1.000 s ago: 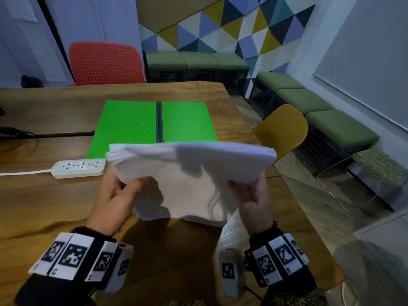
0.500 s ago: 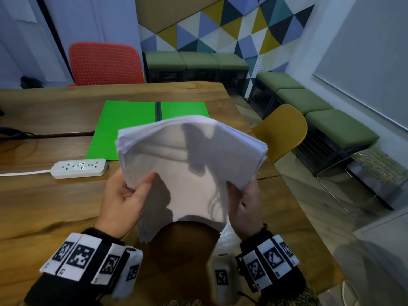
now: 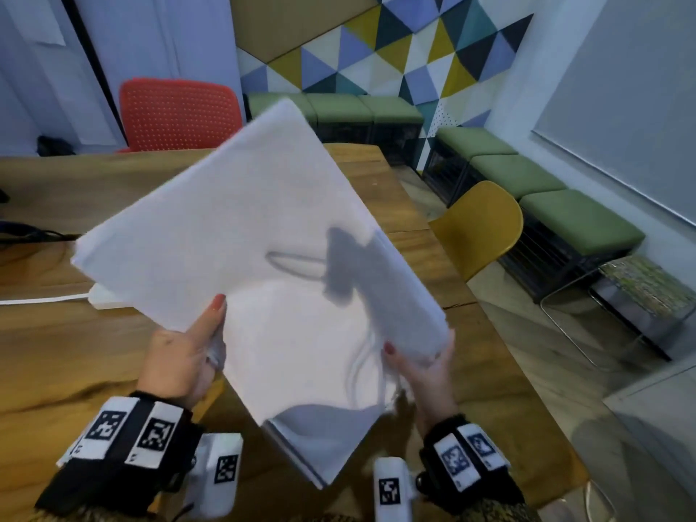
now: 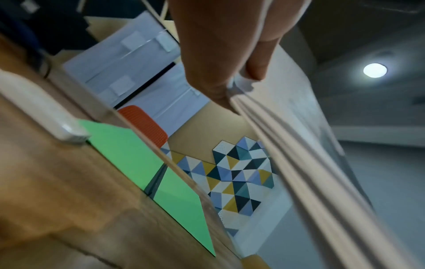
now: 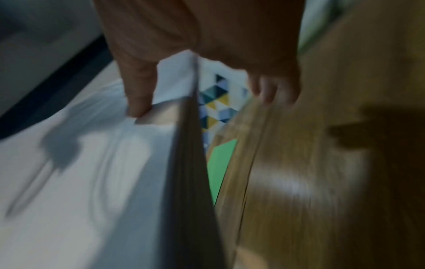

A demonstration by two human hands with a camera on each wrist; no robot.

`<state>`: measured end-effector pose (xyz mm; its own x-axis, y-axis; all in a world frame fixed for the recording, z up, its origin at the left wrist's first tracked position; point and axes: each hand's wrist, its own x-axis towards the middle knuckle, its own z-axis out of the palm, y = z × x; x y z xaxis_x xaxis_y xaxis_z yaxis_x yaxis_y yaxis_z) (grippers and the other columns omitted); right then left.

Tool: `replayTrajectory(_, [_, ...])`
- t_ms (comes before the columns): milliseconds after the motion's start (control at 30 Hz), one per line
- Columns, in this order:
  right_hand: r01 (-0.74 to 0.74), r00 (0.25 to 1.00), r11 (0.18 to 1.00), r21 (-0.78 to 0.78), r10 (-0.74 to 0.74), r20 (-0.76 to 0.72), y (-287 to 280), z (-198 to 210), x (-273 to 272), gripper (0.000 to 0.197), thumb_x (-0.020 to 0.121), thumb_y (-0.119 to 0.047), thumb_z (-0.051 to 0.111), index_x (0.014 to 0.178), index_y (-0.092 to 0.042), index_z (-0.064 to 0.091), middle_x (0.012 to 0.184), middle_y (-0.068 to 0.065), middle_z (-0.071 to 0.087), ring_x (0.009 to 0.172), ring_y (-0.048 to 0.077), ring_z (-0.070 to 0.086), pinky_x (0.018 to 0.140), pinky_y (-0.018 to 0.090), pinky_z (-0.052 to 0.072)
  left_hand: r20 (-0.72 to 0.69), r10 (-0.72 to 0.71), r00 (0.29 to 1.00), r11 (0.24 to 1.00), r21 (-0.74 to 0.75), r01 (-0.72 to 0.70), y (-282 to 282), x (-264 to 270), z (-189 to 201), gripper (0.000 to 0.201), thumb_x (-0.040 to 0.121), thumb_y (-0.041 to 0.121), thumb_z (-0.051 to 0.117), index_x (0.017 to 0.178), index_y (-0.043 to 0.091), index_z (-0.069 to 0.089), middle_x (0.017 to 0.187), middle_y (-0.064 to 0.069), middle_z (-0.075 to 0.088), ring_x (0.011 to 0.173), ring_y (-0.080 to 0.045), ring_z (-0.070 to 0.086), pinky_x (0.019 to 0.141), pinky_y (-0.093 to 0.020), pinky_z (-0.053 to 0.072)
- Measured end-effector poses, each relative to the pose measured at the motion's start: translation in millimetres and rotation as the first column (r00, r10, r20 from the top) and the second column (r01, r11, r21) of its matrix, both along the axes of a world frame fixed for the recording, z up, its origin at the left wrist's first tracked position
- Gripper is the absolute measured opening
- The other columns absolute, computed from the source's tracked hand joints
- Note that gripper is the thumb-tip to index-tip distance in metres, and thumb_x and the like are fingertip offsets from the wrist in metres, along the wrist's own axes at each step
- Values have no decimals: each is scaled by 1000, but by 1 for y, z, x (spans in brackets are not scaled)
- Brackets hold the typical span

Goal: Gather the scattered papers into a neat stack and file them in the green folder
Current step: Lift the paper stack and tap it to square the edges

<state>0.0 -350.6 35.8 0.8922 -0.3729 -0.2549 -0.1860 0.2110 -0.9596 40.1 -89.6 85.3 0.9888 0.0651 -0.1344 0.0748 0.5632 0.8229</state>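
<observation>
Both hands hold the papers (image 3: 260, 258) up off the counter (image 3: 56, 356), the stack tilted so one corner points to about 12 o'clock and the opposite corner hangs down at 6 o'clock between the wrists. The left hand (image 3: 180, 359) has its grip on the stack's edge at about 8 o'clock, thumb (image 3: 211, 314) laid flat on the top sheet and the other fingers hidden beneath; in the left wrist view the thumb and a finger pinch a bunched corner of sheets (image 4: 239, 85), whose edges fan apart below. The right hand (image 3: 425, 367) pinches the thick edge at about 4 o'clock, thumb on the top face and fingers curled under, and the right wrist view, blurred, shows the thumb (image 5: 138, 87) pressing on the white face with the stack's dark edge running away from it. The folder (image 4: 142, 167) lies open and flat on the counter beyond the papers, toward 12 o'clock, its dark spine between two green halves; the head view has it hidden behind the stack. A power strip (image 4: 39, 111) lies on the counter just beside the folder's near left corner. A red chair (image 3: 180, 114) stands at the counter's far side at 11 o'clock, a yellow chair (image 3: 482, 224) at 2 o'clock.
</observation>
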Motion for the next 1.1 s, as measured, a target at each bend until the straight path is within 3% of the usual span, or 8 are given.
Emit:
replayTrajectory(133, [-293,956,864,409,278,97,0,-9,-9,76,30,-30,95,99,-9,68,85,8,73,74,32,65,60,39,50,-166,-11,986,985,-171,-18,-2,2,-13,84,24,26,95,99,2,67,99,-6,74,101,-9,68,93,-26,52])
replayTrajectory(300, [-81,966,967,241,17,257,-30,1,8,83,11,-37,94,83,-7,66,71,1,76,67,11,70,60,21,57,-118,-27,993,989,-147,9,31,5,-6,11,54,24,76,61,16,77,70,2,77,60,-9,72,49,-24,57])
replayTrajectory(400, [-119,954,991,54,99,283,-55,7,9,54,33,-36,93,76,-10,72,73,-4,75,71,7,68,66,21,57,25,-314,949,914,-262,309,61,11,3,46,75,24,63,118,8,64,118,-11,68,106,-20,66,86,-41,55])
replayTrajectory(467, [-186,949,982,-35,189,252,-58,15,7,12,65,-8,79,73,-15,73,72,-7,75,71,5,67,64,20,56,30,-348,937,923,189,336,60,14,3,59,58,38,80,110,14,67,97,-5,76,83,-16,73,66,-27,59])
replayTrajectory(567, [-196,955,974,-112,215,202,-48,13,7,17,76,4,65,86,-9,65,71,-11,75,68,1,67,59,15,53,84,-158,984,873,477,100,38,10,4,64,20,52,88,72,16,73,61,2,73,54,-9,66,46,-17,51])
replayTrajectory(667, [-167,971,980,-104,182,157,-35,-4,0,57,50,-33,87,91,-1,65,74,-3,75,69,1,67,57,15,53,61,-97,993,914,401,65,26,-3,-8,45,34,33,89,73,19,72,70,-2,74,62,-10,68,51,-21,56])
replayTrajectory(867, [-95,994,946,-309,108,26,-40,-31,-6,38,70,-3,74,103,9,59,97,20,66,88,24,65,61,18,51,40,-4,999,873,488,-16,16,-16,-36,34,77,-7,62,89,25,60,79,5,72,89,-16,60,57,-12,55])
replayTrajectory(1100, [-103,986,956,-274,135,99,-34,-4,-13,69,56,-26,86,113,-6,54,101,7,65,93,14,64,75,25,56,73,-20,997,841,541,-23,19,-15,-22,84,27,64,81,99,28,60,98,4,66,89,-1,65,68,-17,55])
